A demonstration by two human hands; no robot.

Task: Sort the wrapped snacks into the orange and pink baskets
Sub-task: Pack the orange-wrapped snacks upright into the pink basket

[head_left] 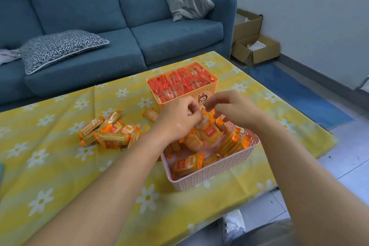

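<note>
While both hands, left hand [179, 120] and right hand [229, 108], pinch one orange-wrapped snack [206, 115] at frame centre above the pink basket [211, 173] (half full), next comes lowering it in.

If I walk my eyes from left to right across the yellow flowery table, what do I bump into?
The heap of orange-wrapped snacks → one stray snack → the pink basket, with both hands over it.
</note>
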